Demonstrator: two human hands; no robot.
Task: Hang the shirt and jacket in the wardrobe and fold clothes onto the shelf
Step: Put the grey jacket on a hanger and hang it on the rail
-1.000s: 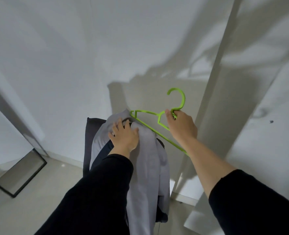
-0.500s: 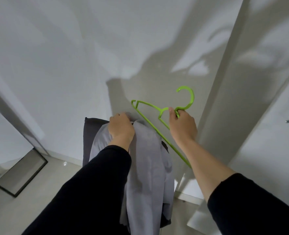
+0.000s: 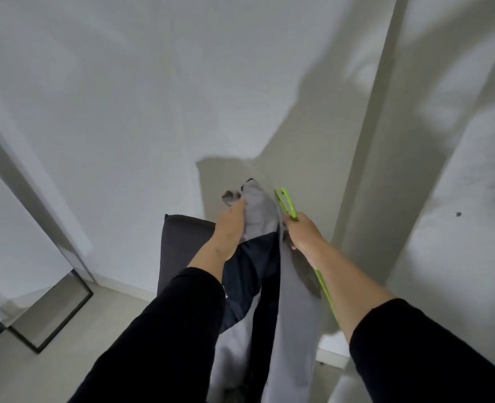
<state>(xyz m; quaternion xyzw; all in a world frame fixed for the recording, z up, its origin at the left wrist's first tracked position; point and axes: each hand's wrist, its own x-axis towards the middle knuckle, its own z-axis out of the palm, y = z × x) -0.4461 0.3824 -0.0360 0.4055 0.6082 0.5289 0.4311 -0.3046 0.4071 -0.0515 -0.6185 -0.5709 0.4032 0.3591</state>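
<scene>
Left hand [image 3: 231, 225] grips jacket [image 3: 269, 257] shoulder | right hand [image 3: 304, 232] clutches hanger [image 3: 287, 203], just right of jacket, long axis down-frame

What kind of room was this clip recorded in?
Probably a bedroom or dressing corner at home: a grey garment being fitted onto a green hanger, a tall white wardrobe-like panel, and a leaning black-framed mirror.

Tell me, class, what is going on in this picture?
A person is putting a grey garment onto a green hanger. The left hand grips the top of the garment and holds it up, while the right hand holds the hanger beside the cloth. Part of the hanger is hidden behind the fabric. The garment hangs down between the arms, in front of a dark chair. Nothing is hung up yet.
</scene>
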